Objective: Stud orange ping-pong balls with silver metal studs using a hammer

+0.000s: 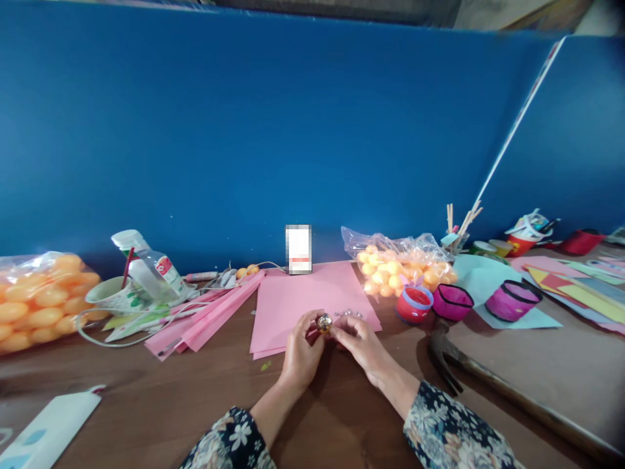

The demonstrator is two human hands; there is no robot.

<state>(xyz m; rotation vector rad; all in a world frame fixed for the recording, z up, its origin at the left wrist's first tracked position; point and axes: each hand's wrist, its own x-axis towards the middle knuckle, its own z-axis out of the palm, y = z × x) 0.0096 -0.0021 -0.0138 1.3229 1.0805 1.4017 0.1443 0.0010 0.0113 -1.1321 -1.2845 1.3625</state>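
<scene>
My left hand (301, 352) and my right hand (359, 340) meet over the near edge of a pink paper sheet (307, 296) on a brown table (146, 404). Both pinch a small shiny gold ball (325, 322) between their fingertips. A few tiny silvery beads (349, 313) lie on the pink paper just beyond my right fingers. My sleeves are dark with a flower print.
Bags of orange balls sit at the far left (34, 299) and behind the paper at right (400, 264). Pink paper strips (205, 312), a cup (114, 293), a tilted bottle (146, 264), small red and magenta paper cups (452, 301), a hammer (469, 365) and coloured sheets (581, 286) surround me.
</scene>
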